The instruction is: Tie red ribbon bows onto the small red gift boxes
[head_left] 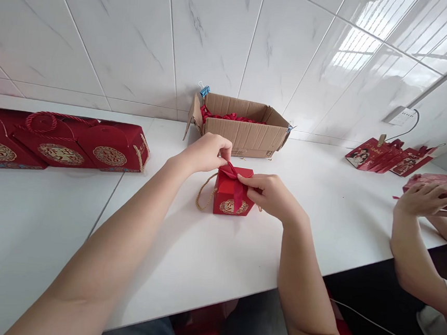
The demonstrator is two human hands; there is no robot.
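At the left edge, red gift boxes (62,140) stand in a row, apparently parked aside to leave working room. In the centre, the left hand's (209,153) fingers pinch the ribbon (238,197) atop a small red box (224,191) on the desk (200,259), below an open carton (242,137) probably kept within reach; the right hand's (265,190) fingers nip it nearer the middle, seemingly for tension.

Not legible: gold characters (227,207) on small red box (224,190), larger red boxes (66,141); tiny print (269,154) on cardboard box (245,136); script (374,150) on red bags (373,158).
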